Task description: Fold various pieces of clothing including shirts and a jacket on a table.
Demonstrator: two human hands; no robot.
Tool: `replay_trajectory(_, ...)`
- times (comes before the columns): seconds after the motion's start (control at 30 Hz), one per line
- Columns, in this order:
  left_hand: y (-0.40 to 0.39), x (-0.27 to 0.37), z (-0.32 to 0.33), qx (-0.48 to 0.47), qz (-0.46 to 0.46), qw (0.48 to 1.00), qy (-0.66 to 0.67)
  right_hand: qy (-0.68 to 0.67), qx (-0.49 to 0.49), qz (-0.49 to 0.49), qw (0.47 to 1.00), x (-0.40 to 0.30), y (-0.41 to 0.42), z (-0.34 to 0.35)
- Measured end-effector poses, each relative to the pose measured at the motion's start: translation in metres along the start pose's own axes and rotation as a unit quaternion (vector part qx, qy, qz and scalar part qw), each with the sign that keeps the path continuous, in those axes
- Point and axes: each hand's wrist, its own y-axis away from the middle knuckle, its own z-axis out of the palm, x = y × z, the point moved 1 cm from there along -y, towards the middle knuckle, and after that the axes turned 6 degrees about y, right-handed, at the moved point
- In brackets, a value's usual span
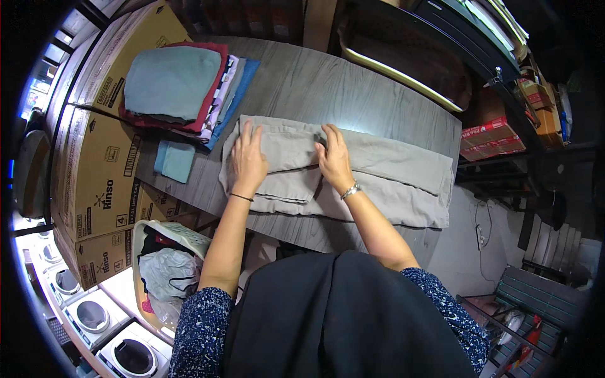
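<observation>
A light grey cloth garment (392, 165), partly folded, lies lengthwise across the grey wood-grain table (283, 71). My left hand (249, 153) rests on its left end, palm down with the fingers apart. Near the garment's middle is my right hand (334, 153), its thumb apart from the fingers; whether it pinches any cloth is not plain. A folded flap lies between and below the two hands. To the upper left stands a stack of folded clothes with a grey-blue piece (172, 82) on top. Below that stack lies a small folded light blue cloth (178, 160).
Cardboard cartons (101, 175) stand along the table's left side. A laundry basket (186, 234) holding loose clothes stands at the lower left, near front-loading machines (132, 356). Another basket (401, 73) is beyond the far edge. A bench (539, 293) stands at the lower right.
</observation>
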Motion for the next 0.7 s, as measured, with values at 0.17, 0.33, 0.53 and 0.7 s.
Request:
replay_trajectory(0.17,0.010,0.011,0.042,0.013,0.091,0.994,-0.060,0.183,0.011,-0.009,0.983,0.066,0.041,-0.058)
replay_trajectory(0.33,0.007,-0.009,0.064,-0.025,0.074,0.986,-0.145,0.417,-0.038,0.227,0.879,0.218,0.093,-0.186)
replay_trajectory(0.53,0.059,0.093,0.068,0.006,0.287,0.956,0.065,0.338,0.160,0.253,0.892,0.191,0.098,-0.244)
replay_trajectory(0.7,0.126,0.135,0.132,-0.108,0.372,0.920,0.061,-0.309,-0.081,0.365,0.875,0.107,0.166,-0.172)
